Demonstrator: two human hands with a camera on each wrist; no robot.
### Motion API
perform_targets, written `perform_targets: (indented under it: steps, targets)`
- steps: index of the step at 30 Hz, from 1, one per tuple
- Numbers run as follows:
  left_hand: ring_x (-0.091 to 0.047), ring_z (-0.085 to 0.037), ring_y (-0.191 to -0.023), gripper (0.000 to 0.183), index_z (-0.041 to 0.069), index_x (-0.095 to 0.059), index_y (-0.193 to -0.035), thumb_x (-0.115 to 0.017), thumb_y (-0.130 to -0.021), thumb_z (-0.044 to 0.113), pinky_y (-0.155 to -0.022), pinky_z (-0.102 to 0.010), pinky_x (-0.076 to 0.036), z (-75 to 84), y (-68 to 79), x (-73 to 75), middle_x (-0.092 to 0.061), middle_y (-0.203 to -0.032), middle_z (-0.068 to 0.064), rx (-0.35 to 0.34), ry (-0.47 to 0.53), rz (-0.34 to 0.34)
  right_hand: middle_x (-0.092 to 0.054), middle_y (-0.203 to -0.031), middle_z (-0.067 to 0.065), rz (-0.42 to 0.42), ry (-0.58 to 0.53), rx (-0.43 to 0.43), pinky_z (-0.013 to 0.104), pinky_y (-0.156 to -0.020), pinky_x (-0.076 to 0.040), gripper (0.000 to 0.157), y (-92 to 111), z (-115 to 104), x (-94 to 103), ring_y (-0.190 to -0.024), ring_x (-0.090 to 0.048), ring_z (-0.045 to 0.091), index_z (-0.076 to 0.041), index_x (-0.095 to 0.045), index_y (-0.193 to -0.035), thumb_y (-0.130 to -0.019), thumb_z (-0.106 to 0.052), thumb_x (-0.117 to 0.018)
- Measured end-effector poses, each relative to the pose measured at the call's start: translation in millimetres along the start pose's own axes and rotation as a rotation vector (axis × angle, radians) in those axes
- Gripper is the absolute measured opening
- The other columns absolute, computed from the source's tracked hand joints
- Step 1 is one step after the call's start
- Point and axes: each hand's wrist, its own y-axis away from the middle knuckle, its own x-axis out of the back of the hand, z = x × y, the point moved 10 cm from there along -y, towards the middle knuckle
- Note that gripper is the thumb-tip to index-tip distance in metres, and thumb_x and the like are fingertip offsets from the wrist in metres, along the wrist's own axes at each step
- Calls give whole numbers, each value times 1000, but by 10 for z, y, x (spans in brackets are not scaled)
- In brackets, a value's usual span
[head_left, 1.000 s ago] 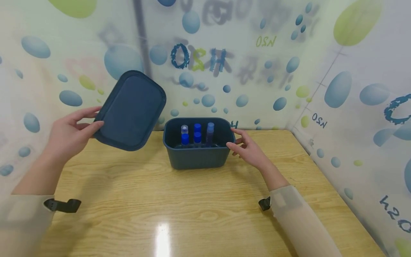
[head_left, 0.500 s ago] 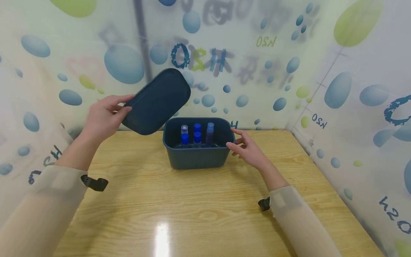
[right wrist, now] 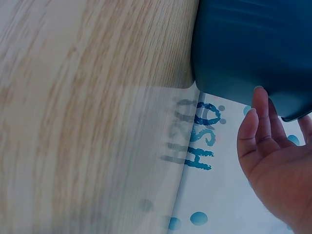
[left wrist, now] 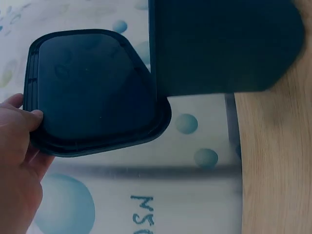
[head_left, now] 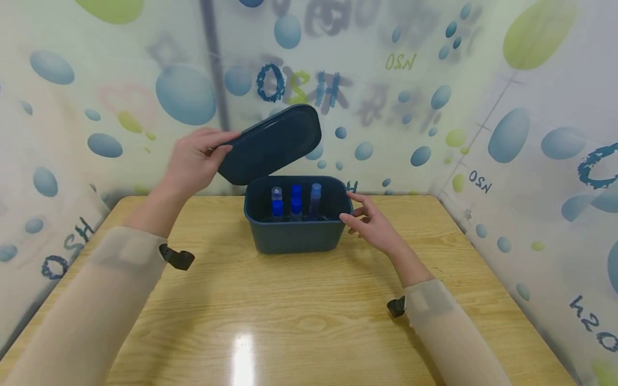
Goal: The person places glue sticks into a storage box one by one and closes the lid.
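My left hand (head_left: pixel 199 160) pinches the dark blue lid (head_left: pixel 275 143) at its left end, thumb on the near face. Tilted, the lid hangs above the back left of a dark blue storage box (head_left: pixel 296 237), its lower edge overlapping the box's back left rim in the head view. Inside the uncovered box stand several small tubes with blue caps (head_left: pixel 296 205), one with a clear cap (head_left: pixel 277 191). At the box's right end my right hand (head_left: pixel 373 224) rests its thumb and index fingertip at the rim, with the other fingers (right wrist: pixel 262 109) loosely bent beside the end wall.
The box stands on a light wooden table (head_left: pixel 270 305), close to its back edge. A patterned wall sheet (head_left: pixel 367 123) with blue and green ovals rises behind, and another side of it runs along the table's right edge.
The left hand has carried the lid rightward, from left of the box to above its back left part, and the lid has tilted flatter. The right hand and the box have stayed put.
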Motion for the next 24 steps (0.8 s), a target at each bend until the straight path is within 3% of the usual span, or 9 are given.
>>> perform_targets:
  steps: [7,11,15,19,24]
  targets:
    - [-70,-36,-101,31,9,-82,-131,-68,-106,-3,-78,-16,-42,259,-60,-191,-80,-120,-18,-125,21,17,-61,-133,19,-1,-13,-11,58,-96,-57,73,6,9,-11,-110,-74,45,-35,-32,-172,-109,-46,-68]
    - [-71,-35,-97,29,9,-83,-127,-68,-105,-4,-78,-18,-44,375,-55,-279,-79,-118,-18,-194,19,18,-61,-134,19,-3,-11,-13,57,-96,-58,73,4,6,-9,-112,-73,47,-35,-33,-172,-109,-47,-68]
    - [-74,-34,-97,27,8,-84,-124,-70,-104,-4,-77,-29,-56,479,-19,-352,-79,-116,-17,-271,-12,17,-61,-140,17,12,52,0,51,-93,-57,73,4,-33,34,-113,-69,40,-34,-36,-171,-108,-50,-69]
    - [-76,-35,-103,29,8,-84,-126,-70,-103,-5,-75,-46,-61,569,27,-422,-78,-117,-18,-322,-34,-8,-60,-150,15,103,119,54,39,-90,-55,75,7,-175,183,-114,-63,32,-28,-38,-170,-106,-50,-72]
    - [-75,-37,-107,31,8,-83,-127,-69,-103,-7,-74,-48,-62,675,93,-480,-78,-117,-19,-373,-52,-40,-61,-147,20,285,41,197,36,-86,-53,65,9,-512,462,-108,-64,31,-21,-42,-167,-111,-38,-68]
